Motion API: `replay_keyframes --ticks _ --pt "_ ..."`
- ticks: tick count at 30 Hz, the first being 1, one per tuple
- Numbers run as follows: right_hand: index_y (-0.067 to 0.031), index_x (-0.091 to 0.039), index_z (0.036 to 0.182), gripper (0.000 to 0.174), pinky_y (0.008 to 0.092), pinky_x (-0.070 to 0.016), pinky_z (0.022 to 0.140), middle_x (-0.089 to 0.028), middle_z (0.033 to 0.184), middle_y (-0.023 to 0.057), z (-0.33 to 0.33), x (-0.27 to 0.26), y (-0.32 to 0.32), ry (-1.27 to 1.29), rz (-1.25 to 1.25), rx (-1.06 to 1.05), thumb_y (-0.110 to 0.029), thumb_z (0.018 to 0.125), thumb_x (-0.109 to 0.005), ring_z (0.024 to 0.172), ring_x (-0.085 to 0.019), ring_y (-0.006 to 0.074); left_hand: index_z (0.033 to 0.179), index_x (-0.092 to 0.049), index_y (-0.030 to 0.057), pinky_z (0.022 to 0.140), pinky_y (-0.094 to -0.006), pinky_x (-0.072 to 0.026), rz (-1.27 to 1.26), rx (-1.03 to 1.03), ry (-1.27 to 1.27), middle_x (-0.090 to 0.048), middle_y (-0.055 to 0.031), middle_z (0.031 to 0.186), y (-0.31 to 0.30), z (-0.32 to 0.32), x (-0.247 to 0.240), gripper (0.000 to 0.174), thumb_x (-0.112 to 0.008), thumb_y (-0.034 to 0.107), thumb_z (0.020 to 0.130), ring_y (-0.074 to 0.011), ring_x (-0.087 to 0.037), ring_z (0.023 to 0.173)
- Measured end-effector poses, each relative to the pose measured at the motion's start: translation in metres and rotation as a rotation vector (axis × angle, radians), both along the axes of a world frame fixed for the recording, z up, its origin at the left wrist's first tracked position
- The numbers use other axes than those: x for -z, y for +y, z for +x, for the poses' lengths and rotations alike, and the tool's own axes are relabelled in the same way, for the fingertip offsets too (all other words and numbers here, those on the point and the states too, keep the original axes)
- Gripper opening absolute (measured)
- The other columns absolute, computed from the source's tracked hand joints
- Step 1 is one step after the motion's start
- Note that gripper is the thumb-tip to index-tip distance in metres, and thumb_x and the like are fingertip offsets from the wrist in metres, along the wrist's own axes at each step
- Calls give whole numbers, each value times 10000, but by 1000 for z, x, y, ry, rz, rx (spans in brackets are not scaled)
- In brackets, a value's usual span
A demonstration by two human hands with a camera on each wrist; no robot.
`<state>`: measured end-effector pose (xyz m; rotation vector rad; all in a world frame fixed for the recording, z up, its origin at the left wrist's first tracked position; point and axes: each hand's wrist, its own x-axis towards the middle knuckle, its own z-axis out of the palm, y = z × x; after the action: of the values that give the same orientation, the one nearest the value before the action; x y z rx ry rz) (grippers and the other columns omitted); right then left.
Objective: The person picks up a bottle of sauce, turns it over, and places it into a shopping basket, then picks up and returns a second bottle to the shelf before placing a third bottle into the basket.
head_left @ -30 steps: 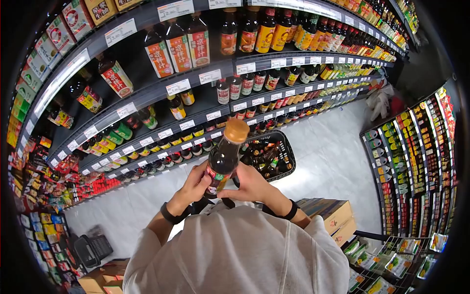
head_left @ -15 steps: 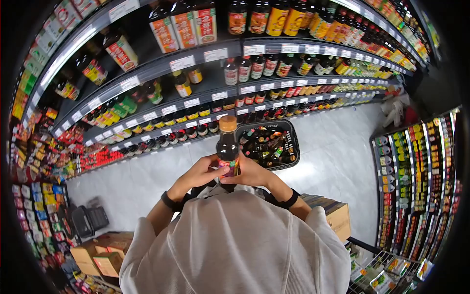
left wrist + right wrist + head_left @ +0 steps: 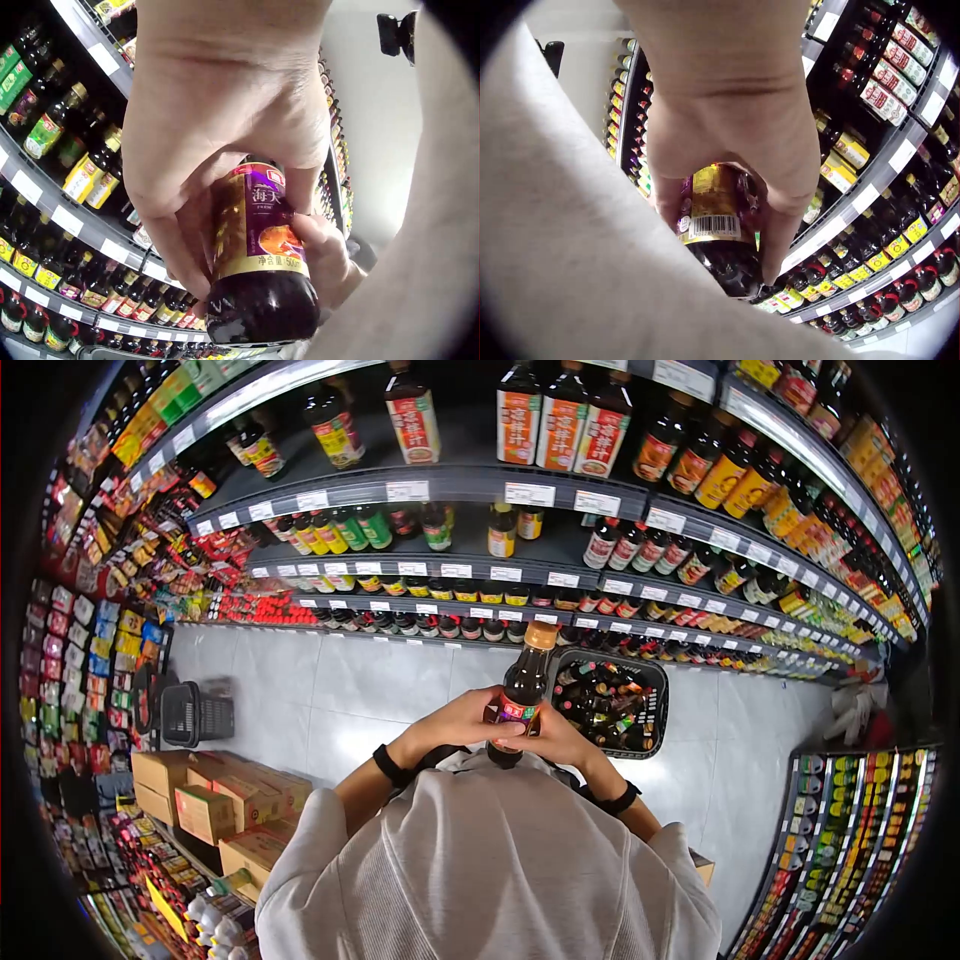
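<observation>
In front of my chest I hold a sauce bottle [image 3: 526,678] of dark liquid with an orange-brown cap, its top leaning away from me. My left hand [image 3: 465,721] grips its lower part from the left, thumb across the purple and gold label. From the other side, my right hand [image 3: 562,740] holds it too. The left wrist view has the bottle [image 3: 262,247] with its label front and "500" print, fingers round both sides. A barcode on the back label shows on the bottle [image 3: 716,217] in the right wrist view.
A black shopping basket [image 3: 655,725] full of bottles stands on the floor just right of my hands. Long curved shelves [image 3: 470,485] of bottles run across ahead. Cardboard boxes [image 3: 205,813] and another black basket [image 3: 180,715] are at left, and a product rack [image 3: 850,840] at right.
My view has turned left, so the shelves, basket and hands appear farther right. The bottle has come lower and closer to my chest, still in both hands.
</observation>
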<state>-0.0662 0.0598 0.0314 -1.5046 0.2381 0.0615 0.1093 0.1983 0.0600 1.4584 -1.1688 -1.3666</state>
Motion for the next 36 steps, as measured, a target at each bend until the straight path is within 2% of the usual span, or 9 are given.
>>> replay_keyframes --ticks 5,8,16,20,22,28,32,33,36 --pt "-26 -360 1445 798 363 -485 1007 -602 1290 111 39 4 24 5 -45 -62 -225 833 -832 1178 -599 205 1353 -514 -32 943 -334 -520 -66 -75 3 -671 -125 1172 33 30 8 572 -750 269 929 -170 -637 1088" --pt "-29 -347 1451 795 367 -483 1009 -593 1300 111 74 4 46 -22 -45 -73 -209 839 -822 1174 -601 209 1296 -539 -74 930 -356 -538 -51 -128 -48 -682 -196 1168 61 59 6 666 -772 402 893 -256 -679 1060" --pt "-24 -355 1445 741 355 -482 1016 -567 1324 106 199 30 144 -27 155 23 -117 853 -791 1192 -583 187 1403 -479 -28 878 -354 -581 -160 -316 -7 -608 -150 1252 157 173 18 615 -752 253 929 -231 -638 1081" --pt "-20 -437 1391 663 335 -494 984 -627 1227 85 254 48 179 41 145 76 -47 818 -768 1138 -610 162 1454 -422 -11 885 -365 -576 -143 -303 -100 -651 -170 1206 186 228 25 701 -776 246 907 -249 -671 1065" --pt "-57 -519 1253 543 313 -516 854 -651 1059 39 278 25 192 13 194 146 -15 777 -778 1002 -630 141 1474 -406 11 881 -376 -574 -158 -286 -126 -666 -177 1192 192 252 24 734 -790 245 894 -258 -681 1064" --pt "-42 -463 1363 745 331 -524 869 -640 1154 65 310 63 168 86 -86 304 -13 704 -810 1014 -630 168 1447 -459 62 859 -388 -571 -282 -174 -324 -710 -135 1133 160 303 21 735 -829 258 843 -265 -711 1004" --pt "-46 -438 1401 833 337 -507 944 -637 1215 80 346 98 125 30 -311 501 -95 679 -851 1114 -618 182 1375 -525 57 842 -378 -567 -341 -228 -346 -703 -175 1137 110 324 30 672 -833 295 827 -319 -710 978" --pt "-43 -490 1349 785 368 -504 967 -630 1216 116 358 100 115 -55 -173 562 -104 659 -860 1161 -605 239 1335 -543 48 840 -386 -562 -295 -251 -387 -697 -186 1128 100 327 23 611 -827 237 828 -336 -704 992" --pt "-35 -547 1275 684 422 -500 964 -622 1178 151 390 84 71 -43 -702 569 -105 664 -846 1166 -579 318 1305 -552 51 837 -400 -559 -391 -342 -440 -696 -183 1107 61 341 31 559 -816 187 832 -349 -698 1013"
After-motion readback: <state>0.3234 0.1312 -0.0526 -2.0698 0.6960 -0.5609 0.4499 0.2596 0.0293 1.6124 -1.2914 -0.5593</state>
